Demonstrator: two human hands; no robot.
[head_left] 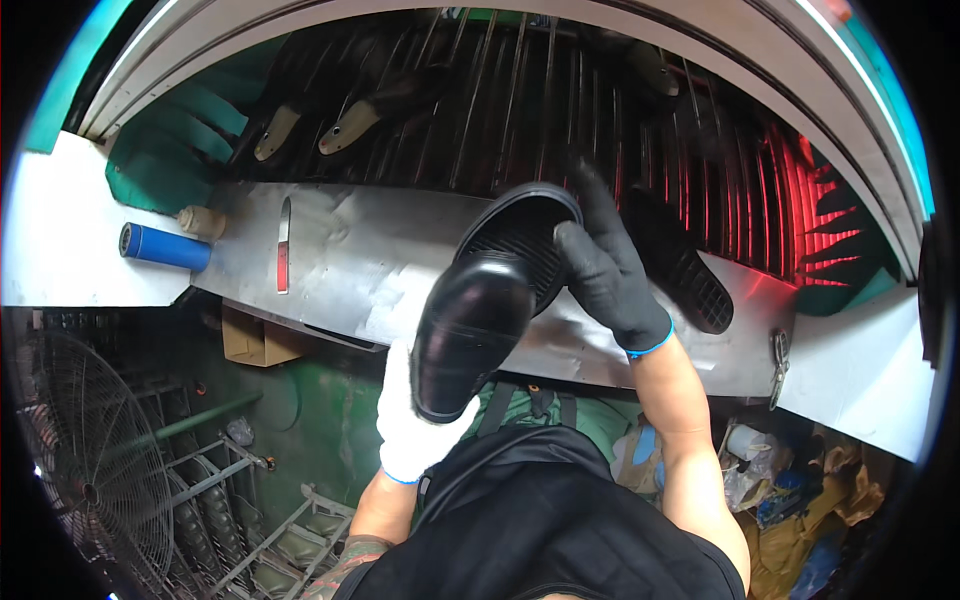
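My left hand [420, 430], in a white glove, grips one end of a shiny black shoe upper [472, 325], held tilted over the metal ledge [370, 230]. Against the upper's far end lies a black sole [515, 235] with a raised rim and ribbed inside. My right hand [612, 275], in a dark grey glove, has its thumb on the sole's right rim; its fingers, partly blurred, reach up along the outside. To the right, another black shoe piece [705, 295] with a blocky tread rests on the ledge.
A red-handled knife [283, 250], a blue cylinder [165, 247] and a beige roll [203, 223] lie at left. Dark rollers [480, 110] run behind, carrying several shoes [345, 130], with red light at right. A large fan [95, 470] stands lower left, bags [790, 500] lower right.
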